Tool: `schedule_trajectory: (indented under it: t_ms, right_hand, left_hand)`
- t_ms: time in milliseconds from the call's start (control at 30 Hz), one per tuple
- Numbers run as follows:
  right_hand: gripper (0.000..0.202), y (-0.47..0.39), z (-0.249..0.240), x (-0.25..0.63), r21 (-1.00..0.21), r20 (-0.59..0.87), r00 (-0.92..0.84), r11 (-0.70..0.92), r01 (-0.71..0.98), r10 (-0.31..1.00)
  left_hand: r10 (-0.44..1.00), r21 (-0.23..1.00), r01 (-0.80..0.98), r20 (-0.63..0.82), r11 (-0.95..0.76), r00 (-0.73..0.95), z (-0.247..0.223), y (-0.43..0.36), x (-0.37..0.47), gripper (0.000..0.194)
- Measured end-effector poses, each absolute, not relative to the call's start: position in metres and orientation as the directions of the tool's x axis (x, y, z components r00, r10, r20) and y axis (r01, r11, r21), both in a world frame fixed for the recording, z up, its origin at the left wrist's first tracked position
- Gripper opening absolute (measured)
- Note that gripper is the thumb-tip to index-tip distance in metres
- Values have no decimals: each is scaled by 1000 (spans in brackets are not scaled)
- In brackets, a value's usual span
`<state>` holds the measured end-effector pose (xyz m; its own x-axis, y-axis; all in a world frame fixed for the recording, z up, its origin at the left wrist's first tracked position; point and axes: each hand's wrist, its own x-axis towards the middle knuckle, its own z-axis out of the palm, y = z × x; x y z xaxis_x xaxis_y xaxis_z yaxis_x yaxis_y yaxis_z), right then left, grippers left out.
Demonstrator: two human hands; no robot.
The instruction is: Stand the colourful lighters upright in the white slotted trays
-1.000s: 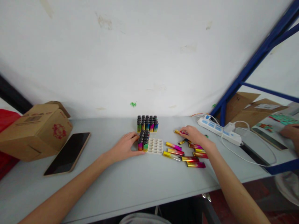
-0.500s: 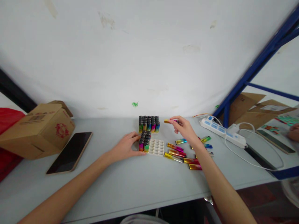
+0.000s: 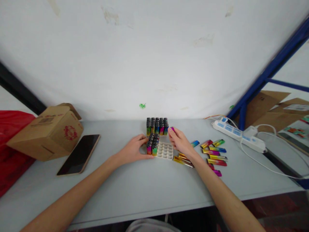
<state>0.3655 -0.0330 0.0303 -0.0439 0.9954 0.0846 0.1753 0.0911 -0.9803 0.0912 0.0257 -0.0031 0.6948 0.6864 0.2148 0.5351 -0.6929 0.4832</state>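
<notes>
My left hand (image 3: 134, 149) curls round the left end of a white tray (image 3: 165, 150) with round hollows, its thumb along the front edge and its fingers beside the lighters. Two rows of black-topped lighters (image 3: 152, 145) stand upright in the tray's left part. Over the tray's back right, my right hand (image 3: 180, 140) pinches a lighter; only its purple end (image 3: 172, 129) shows between the fingers. Behind the tray stands a block of upright lighters (image 3: 157, 127) in shiny rainbow colours. Loose lighters (image 3: 214, 153) lie on their sides right of my right hand, some partly hidden by the forearm.
A white power strip (image 3: 238, 133) with cables lies at the right by a blue metal frame (image 3: 256, 91). At the left are a phone (image 3: 79, 154), a cardboard box (image 3: 48, 132) and a red bag (image 3: 14, 135). The grey table (image 3: 135, 190) meets a white wall.
My right hand has come down and left, nearer the tray, turning the lighter so that its end points up. My left hand keeps its place at the tray. The view has shifted slightly.
</notes>
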Motion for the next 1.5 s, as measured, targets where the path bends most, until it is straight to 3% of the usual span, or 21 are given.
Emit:
schedule_trajectory:
  t_ms: [133, 267, 533, 867, 1167, 1500]
  right_hand:
    - [71, -37, 27, 351, -883, 213, 38, 176, 435, 976]
    - [66, -39, 24, 345, -843, 240, 70, 172, 509, 968]
    - [40, -43, 20, 347, -815, 293, 66, 213, 539, 954]
    - [63, -43, 24, 344, -811, 310, 112, 202, 549, 944]
    - [37, -42, 18, 348, -773, 305, 46, 219, 596, 951]
    - [38, -48, 25, 354, -769, 322, -38, 285, 572, 946]
  left_hand:
    - [684, 502, 523, 210, -689, 699, -3, 26, 91, 68]
    - [677, 508, 517, 196, -689, 709, 0, 26, 90, 68]
    - [637, 521, 475, 186, -710, 748, 6, 28, 86, 60]
    - [670, 421, 552, 215, -720, 710, 1, 21, 91, 63]
    - [686, 415, 565, 245, -713, 686, -4, 20, 94, 77]
    - [680, 410, 565, 227, -716, 697, -4, 20, 94, 71]
